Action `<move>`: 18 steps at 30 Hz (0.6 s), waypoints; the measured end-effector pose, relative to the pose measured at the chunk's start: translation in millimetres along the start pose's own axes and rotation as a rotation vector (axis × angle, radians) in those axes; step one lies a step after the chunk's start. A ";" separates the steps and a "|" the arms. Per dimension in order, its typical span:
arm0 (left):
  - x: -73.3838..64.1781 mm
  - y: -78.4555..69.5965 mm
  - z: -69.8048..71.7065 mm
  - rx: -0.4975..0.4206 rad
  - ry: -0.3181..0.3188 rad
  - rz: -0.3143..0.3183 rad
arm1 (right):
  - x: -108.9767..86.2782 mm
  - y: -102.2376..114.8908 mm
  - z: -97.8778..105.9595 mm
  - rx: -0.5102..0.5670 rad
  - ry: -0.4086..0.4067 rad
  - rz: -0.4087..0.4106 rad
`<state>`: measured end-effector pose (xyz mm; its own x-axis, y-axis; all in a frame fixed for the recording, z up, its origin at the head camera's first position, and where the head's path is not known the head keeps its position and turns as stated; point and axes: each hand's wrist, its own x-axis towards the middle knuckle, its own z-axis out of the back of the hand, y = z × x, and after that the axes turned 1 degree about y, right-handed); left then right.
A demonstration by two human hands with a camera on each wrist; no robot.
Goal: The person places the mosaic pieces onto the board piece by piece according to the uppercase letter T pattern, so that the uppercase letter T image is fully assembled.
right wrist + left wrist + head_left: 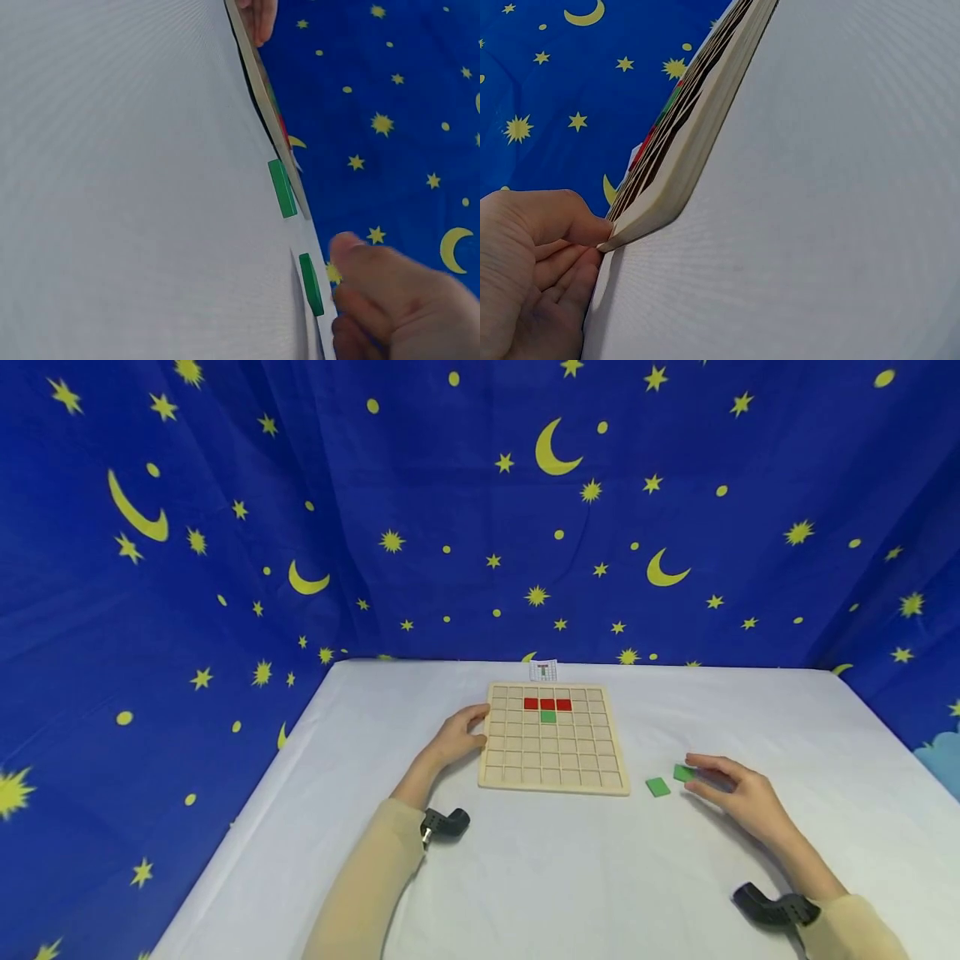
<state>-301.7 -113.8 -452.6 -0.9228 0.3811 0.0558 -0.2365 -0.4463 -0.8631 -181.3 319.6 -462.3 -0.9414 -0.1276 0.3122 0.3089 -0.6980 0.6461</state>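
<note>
A pale wooden grid board (551,760) lies on the white table. In its upper rows sit a row of red tiles (547,704) and one green tile (548,717) below the middle one. My left hand (453,739) touches the board's left edge with thumb and fingertips spread apart; in the left wrist view the thumb (574,214) meets the edge. My right hand (742,793) is at a loose green tile (682,772), thumb and forefinger parted around it. In the right wrist view a gap shows between the thumb and this tile (311,285). Another green tile (657,787) lies nearer the board.
A small printed card (543,671) with a coloured grid pattern lies behind the board. Around the white table (570,877) hangs a blue curtain (465,485) with yellow moons and stars. Black wrist mounts (446,823) are strapped at both sleeves.
</note>
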 end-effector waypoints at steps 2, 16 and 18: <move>0.4 1.0 -0.1 -0.002 0.004 0.004 | -1.3 -2.6 -2.1 -0.041 -0.010 0.043; -0.3 1.4 -1.9 0.038 -0.011 0.001 | 0.8 -8.7 -12.3 -0.140 -0.133 0.150; 0.1 0.7 -1.5 0.035 -0.014 -0.005 | 1.7 -9.5 -12.5 -0.150 -0.142 0.151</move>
<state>-301.5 -112.8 -453.9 -0.9256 0.3726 0.0673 -0.2518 -0.4728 -0.8444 -187.5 317.2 -476.6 -0.8544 -0.1456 0.4988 0.4112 -0.7763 0.4778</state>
